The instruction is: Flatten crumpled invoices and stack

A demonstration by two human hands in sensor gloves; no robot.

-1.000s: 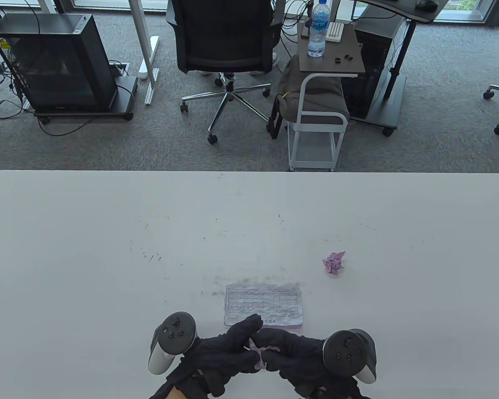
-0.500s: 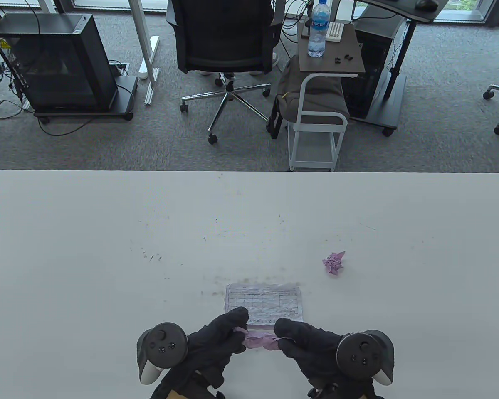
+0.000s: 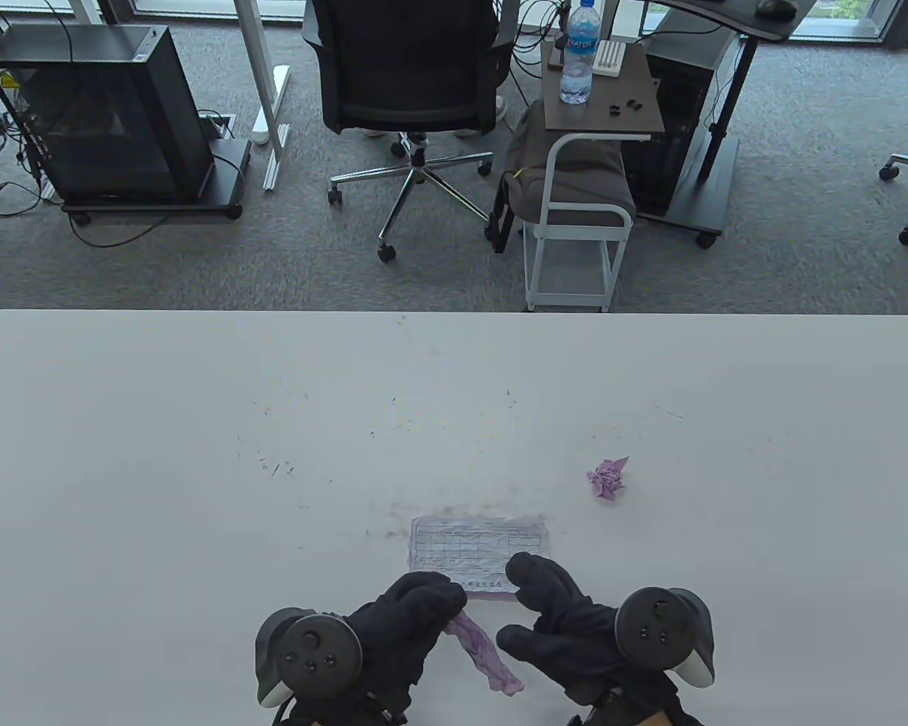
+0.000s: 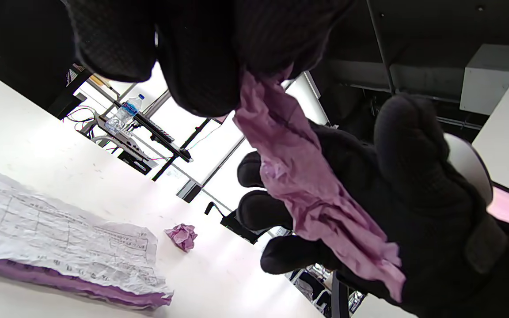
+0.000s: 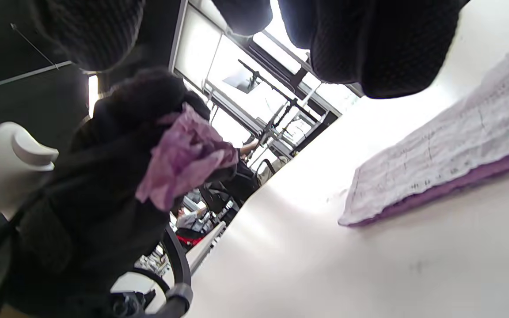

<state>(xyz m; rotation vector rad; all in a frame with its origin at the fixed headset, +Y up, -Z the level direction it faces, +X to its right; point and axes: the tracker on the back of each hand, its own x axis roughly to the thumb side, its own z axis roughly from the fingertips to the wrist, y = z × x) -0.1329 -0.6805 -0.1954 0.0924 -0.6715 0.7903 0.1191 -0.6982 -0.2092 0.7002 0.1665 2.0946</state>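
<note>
My left hand pinches one end of a twisted, half-opened purple invoice; its loose end trails toward the table's near edge. In the left wrist view the same invoice hangs from my fingertips. To its right, my right hand has fingers and thumb spread and holds nothing. Its fingertips lie over the near right part of the flattened invoice stack, white printed sheet on top, purple beneath. One crumpled purple ball lies farther right on the white table.
Beyond the table's far edge stand an office chair, a small side cart with a water bottle, and a black computer case on the carpet.
Both hands held the purple invoice between them and pulled it apart. My right hand has let go and opened; the invoice now hangs from my left hand alone.
</note>
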